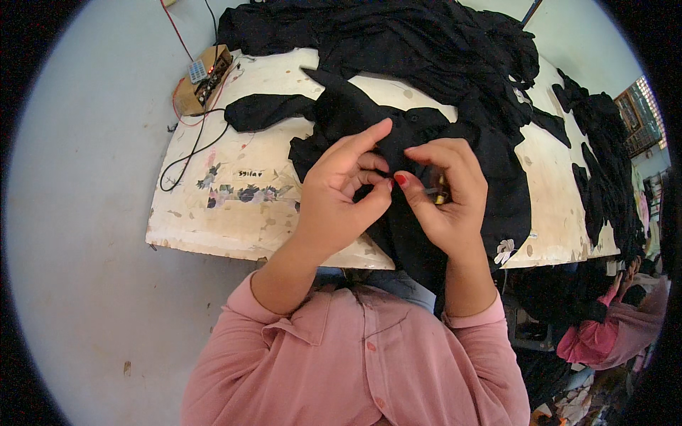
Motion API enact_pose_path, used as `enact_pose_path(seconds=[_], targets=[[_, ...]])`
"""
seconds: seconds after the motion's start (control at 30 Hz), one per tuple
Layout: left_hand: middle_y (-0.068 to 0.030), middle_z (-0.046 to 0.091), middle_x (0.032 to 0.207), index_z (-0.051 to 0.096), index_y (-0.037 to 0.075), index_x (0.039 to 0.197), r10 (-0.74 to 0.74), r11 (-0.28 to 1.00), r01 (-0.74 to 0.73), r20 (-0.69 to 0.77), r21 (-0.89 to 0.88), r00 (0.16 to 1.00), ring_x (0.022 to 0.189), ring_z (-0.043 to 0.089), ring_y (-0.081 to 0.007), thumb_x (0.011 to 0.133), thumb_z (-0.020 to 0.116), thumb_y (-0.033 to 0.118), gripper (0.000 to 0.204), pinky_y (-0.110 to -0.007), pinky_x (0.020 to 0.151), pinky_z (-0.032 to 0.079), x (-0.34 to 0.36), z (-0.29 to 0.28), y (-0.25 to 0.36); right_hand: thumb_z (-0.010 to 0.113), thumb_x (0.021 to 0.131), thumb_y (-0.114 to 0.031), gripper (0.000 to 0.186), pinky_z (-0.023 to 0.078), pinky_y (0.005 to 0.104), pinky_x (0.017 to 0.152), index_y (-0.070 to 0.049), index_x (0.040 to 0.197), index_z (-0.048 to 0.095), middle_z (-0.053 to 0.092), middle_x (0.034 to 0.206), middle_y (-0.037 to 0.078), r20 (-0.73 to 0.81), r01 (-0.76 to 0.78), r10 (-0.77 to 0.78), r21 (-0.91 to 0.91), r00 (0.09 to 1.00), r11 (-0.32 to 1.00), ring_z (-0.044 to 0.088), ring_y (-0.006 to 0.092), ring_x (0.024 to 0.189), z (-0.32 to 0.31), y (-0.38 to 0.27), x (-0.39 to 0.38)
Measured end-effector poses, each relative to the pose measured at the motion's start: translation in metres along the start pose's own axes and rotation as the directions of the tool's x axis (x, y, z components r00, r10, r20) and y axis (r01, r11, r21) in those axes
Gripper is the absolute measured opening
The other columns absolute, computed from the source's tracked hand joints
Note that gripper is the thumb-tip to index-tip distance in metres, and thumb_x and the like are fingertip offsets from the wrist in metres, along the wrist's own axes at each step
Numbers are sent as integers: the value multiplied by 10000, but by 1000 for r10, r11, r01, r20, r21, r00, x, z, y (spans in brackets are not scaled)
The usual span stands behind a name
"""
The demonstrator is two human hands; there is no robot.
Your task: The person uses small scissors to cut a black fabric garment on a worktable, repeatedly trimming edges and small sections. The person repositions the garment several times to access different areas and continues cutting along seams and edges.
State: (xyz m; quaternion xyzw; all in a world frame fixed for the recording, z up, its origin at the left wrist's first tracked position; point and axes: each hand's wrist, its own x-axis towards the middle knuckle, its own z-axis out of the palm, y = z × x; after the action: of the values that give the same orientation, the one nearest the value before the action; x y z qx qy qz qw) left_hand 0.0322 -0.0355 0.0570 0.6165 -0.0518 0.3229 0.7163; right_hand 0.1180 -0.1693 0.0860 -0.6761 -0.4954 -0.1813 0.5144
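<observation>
A black garment [497, 184] lies spread on the table before me, its cloth running under both my hands and over the front edge. My left hand [337, 184] is above the garment, thumb and fingertips pinched together with the index finger raised. Whatever is in that pinch is too small to make out. Close beside it, my right hand [451, 195] is curled, its thumb tip near the left fingertips. In its palm sits a small tool [441, 192] with yellow and grey parts, mostly covered by the fingers; its kind cannot be told.
The worn, pale table [192, 213] carries a heap of black cloth [412, 35] along its far side. At the far left stands a brown box [190, 96] with wires and a cable. More black cloth [600, 142] hangs at right, where another person [604, 334] sits.
</observation>
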Motion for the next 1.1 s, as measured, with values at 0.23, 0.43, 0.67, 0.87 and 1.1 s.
enact_pose_path(seconds=[0.23,0.43,0.67,0.87,1.1], targets=[[-144,654,1048,561,80,1302,181,901,-168,6,399,983,814,649,-126,686,613,-118,649,-248,711,535,0,0,-1,713,623,47,357,528,296,646,-45,965,672,623,891,101,24,75,-72,-123,997,990,645,222,777,4,-4,2],[-144,663,1017,576,80,1285,199,898,-180,-7,402,980,782,656,-135,664,617,-117,653,-249,701,536,0,-2,-5,706,672,14,260,502,280,604,-57,918,661,621,829,93,32,146,-143,-282,989,948,639,195,734,5,-8,1],[-57,577,1120,489,39,1362,-80,984,86,-46,156,996,929,557,-79,752,591,-142,644,-199,787,469,-2,-9,-5,670,803,-24,99,410,227,575,-43,898,654,587,781,43,124,-394,403,591,907,704,525,123,647,-15,-9,8],[-91,584,1144,483,37,1364,-26,992,27,-12,126,1000,932,583,-99,728,579,-142,667,-214,755,489,-3,-6,-5,722,714,17,220,467,240,577,-56,916,673,622,844,70,41,-127,125,37,991,991,615,152,713,7,-3,0],[-57,581,1124,448,19,1386,-23,973,9,60,231,998,965,562,-85,731,566,-154,687,-197,799,454,-5,-9,-5,701,745,-14,163,463,235,570,-51,895,649,621,843,71,56,82,-72,-186,996,979,606,148,680,10,-3,1]])
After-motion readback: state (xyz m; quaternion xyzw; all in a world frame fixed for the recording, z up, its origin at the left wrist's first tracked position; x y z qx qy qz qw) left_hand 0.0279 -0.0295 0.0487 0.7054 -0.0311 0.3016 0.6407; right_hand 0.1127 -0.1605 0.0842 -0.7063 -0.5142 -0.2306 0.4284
